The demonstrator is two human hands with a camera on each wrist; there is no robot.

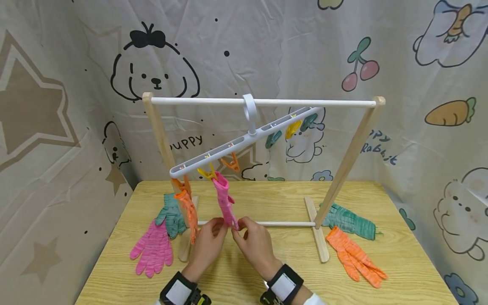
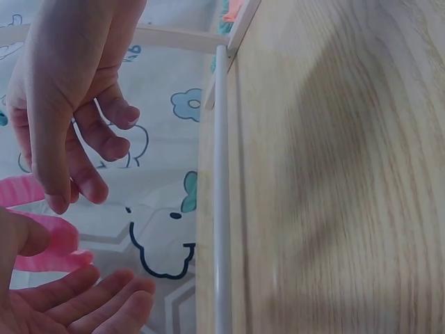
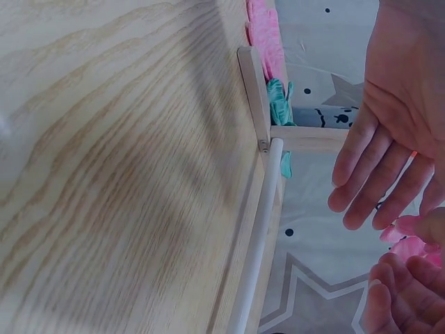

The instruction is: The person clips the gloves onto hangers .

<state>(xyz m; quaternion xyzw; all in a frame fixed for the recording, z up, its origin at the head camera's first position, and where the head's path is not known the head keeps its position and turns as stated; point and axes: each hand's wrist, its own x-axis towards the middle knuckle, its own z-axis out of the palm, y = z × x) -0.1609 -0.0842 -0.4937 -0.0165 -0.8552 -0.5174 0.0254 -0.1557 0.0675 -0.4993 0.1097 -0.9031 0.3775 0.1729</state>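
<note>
Printed on backdrop cloth [image 1: 244,55]: "puppy" [image 1: 187,142]; "ppy Rabbit" [image 1: 378,148], apparently, partly hidden.

The rack [image 1: 345,169] stands on the worktop [image 1: 293,245] before the curtain [image 1: 236,67], its top bar [image 1: 312,103] carrying the hanger [image 1: 263,132], with gloves [image 1: 155,245] to its left and other gloves [image 1: 348,254] to its right.

A bright pink glove [image 1: 223,195] hangs cuff-up, narrow and slightly slanted, above the left hand [image 1: 208,240] and right hand [image 1: 256,243], which pinch its lower end.
</note>
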